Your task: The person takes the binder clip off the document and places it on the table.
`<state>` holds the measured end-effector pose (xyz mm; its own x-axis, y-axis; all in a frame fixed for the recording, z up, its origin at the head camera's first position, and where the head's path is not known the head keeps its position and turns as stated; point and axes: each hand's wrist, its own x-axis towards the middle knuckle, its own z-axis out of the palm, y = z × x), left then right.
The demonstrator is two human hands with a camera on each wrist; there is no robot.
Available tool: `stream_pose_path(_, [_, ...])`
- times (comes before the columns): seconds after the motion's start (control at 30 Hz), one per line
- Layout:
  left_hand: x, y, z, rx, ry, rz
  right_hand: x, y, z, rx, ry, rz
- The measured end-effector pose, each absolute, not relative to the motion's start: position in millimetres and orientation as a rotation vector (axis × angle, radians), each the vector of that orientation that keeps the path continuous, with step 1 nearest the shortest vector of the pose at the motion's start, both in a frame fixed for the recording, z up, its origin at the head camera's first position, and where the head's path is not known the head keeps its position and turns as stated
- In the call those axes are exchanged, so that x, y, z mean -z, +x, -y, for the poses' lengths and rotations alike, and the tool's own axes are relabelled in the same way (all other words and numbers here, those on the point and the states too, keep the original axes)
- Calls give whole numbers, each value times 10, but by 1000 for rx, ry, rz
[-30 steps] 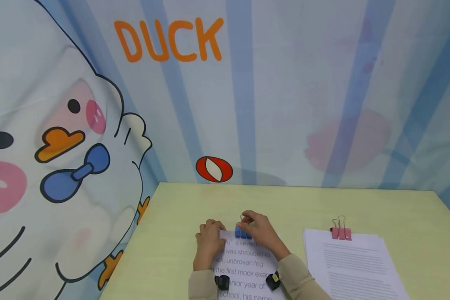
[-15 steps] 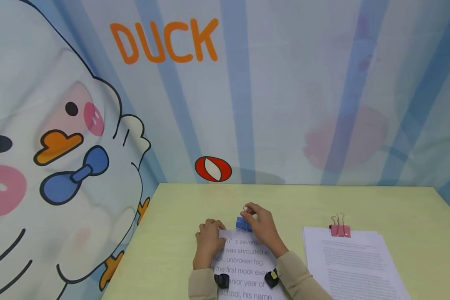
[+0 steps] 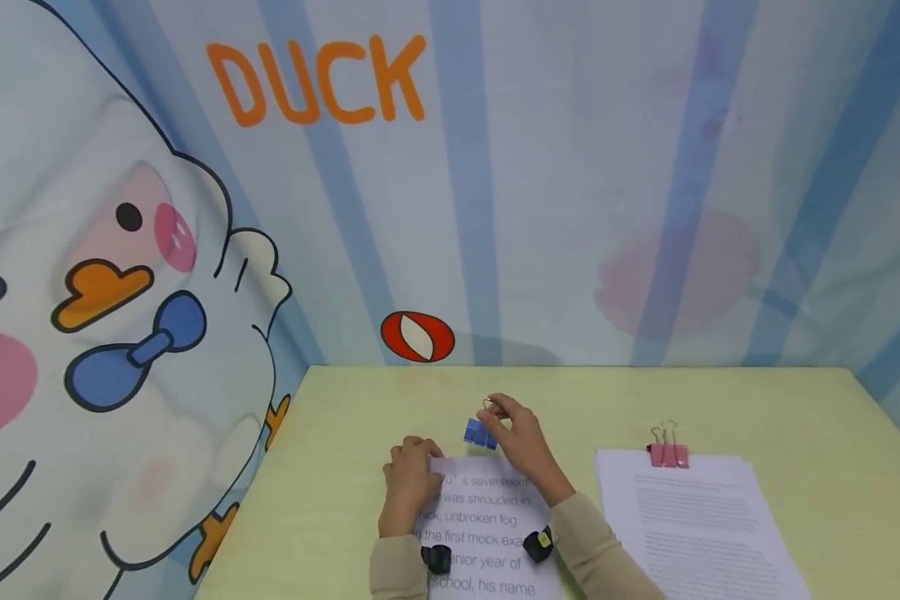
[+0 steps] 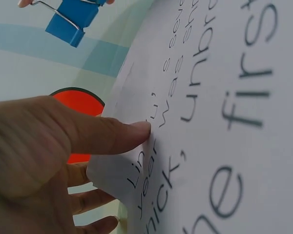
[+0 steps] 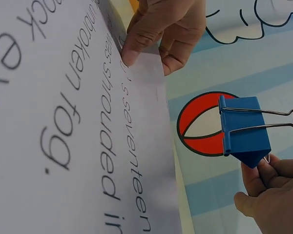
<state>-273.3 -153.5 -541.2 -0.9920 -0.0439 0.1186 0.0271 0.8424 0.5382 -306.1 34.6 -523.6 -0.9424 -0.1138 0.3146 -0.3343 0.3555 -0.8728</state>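
Observation:
My left hand (image 3: 411, 483) grips the upper left corner of a printed paper stack (image 3: 487, 533), its thumb on the front page and its fingers behind, as the left wrist view shows. Just beyond the top edge, my right hand (image 3: 521, 437) pinches a blue binder clip (image 3: 482, 434) by its wire handles. In the right wrist view the clip (image 5: 245, 127) is apart from the paper (image 5: 88, 122), with its lipped side towards the sheets and its handles between thumb and fingers.
To the right on the pale yellow table (image 3: 345, 417) lies another paper stack (image 3: 690, 525) with a pink binder clip (image 3: 667, 455) on its top edge. Behind the table hangs a backdrop (image 3: 555, 208) with a duck picture.
My right hand has drawn the blue binder clip away from the paper's top edge, upward in the head view. The left hand keeps its grip on the corner.

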Motion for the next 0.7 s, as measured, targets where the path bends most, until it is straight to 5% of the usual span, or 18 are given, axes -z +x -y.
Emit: stream_pose_path(0.7, [5369,-2725,1531,858,18,2929,5025,-3104,-701,-1770,326,2491])
